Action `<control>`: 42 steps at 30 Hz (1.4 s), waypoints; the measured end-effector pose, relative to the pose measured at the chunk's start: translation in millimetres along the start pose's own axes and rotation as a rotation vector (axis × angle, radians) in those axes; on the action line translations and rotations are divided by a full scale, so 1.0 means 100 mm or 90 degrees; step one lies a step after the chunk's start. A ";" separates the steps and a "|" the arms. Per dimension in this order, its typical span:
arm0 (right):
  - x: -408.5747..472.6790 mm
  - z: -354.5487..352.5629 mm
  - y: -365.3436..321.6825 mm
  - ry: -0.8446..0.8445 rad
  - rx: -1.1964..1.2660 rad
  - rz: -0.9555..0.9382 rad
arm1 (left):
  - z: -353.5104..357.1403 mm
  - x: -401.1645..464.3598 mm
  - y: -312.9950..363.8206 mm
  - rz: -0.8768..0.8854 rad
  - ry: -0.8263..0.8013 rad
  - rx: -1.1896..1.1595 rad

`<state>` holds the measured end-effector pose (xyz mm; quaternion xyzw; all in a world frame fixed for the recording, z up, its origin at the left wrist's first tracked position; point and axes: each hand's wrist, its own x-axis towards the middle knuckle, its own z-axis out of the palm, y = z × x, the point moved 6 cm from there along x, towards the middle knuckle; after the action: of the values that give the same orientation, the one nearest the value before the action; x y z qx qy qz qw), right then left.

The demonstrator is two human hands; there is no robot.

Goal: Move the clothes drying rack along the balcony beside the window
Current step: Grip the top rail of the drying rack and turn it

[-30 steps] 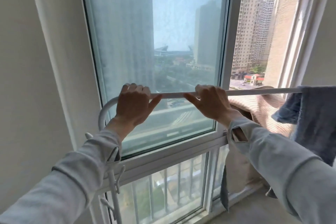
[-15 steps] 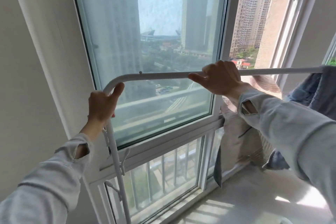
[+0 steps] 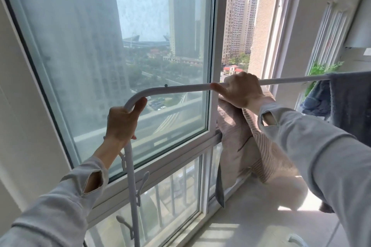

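Observation:
A white metal clothes drying rack (image 3: 176,87) stands close against the tall window (image 3: 124,50). Its top bar runs left to right and bends down into an upright post with side hooks. My left hand (image 3: 122,122) grips the rack at the bend, just above the post. My right hand (image 3: 241,89) is closed over the top bar further right. A beige striped garment (image 3: 247,146) hangs from the bar under my right hand. A dark blue-grey towel (image 3: 351,106) hangs over the bar at the far right.
A white wall (image 3: 24,126) stands at the left, next to the window frame. The light balcony floor (image 3: 251,216) stretches to the right along the sill. A green plant (image 3: 321,70) and another window frame are at the far right.
My left hand has slid from the top bar down to the rack's corner bend. The rack and the view have shifted, and more balcony floor shows on the right.

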<state>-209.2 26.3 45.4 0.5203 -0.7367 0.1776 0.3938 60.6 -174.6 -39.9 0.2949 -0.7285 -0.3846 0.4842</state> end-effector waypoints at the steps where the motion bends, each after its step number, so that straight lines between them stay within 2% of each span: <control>1: 0.01 0.02 0.01 0.000 0.007 0.015 | 0.04 0.01 0.01 -0.005 -0.017 0.000; 9: 0.00 0.05 0.18 0.029 -0.008 0.107 | 0.33 0.11 0.13 -0.048 -0.303 0.043; 16: -0.21 -0.15 0.71 0.026 -0.041 0.204 | 0.97 0.07 0.33 0.009 -0.452 -0.024; 24: -0.46 -0.25 1.20 -0.005 -0.011 0.311 | 1.64 -0.20 0.61 0.065 -0.515 -0.111; 33: -0.61 -0.35 1.41 0.007 0.029 0.356 | 2.09 -0.41 0.81 0.076 -0.579 -0.182; 38: -0.61 -0.35 1.37 0.009 0.029 0.362 | 2.16 -0.49 0.92 0.047 -0.599 -0.236; 42: -0.69 -0.44 1.46 0.015 0.021 0.387 | 2.29 -0.61 0.99 0.000 -0.658 -0.290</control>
<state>-314.1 157.0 41.5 0.2802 -0.8508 0.3054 0.3229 -137.0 -10.3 -38.9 -0.0436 -0.7692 -0.6269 0.1160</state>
